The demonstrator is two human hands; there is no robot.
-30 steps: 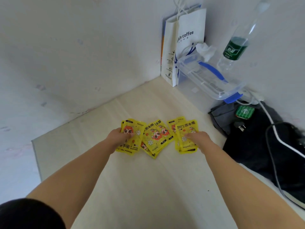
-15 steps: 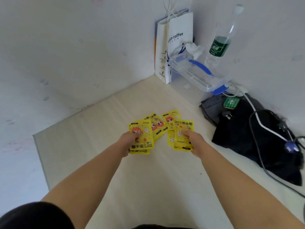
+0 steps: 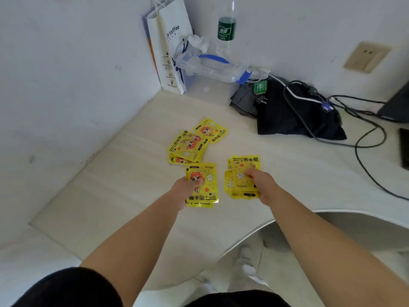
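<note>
Sorting yellow hand-warmer packets, head view. Left grip (image 3: pixel 184 189) pinches the left stack (image 3: pixel 202 185), long axis pointing away from the person. Right grip (image 3: pixel 263 187) clasps the right stack (image 3: pixel 243 171). Loose packets (image 3: pixel 188 147) lie on the tabletop (image 3: pixel 132 185) just beyond the left grip, farther from the right. Next pick probably falls to the left.

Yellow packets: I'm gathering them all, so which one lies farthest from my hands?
The single packet nearest the black cloth, just behind the small pile; every other packet lies closer to you.
</note>
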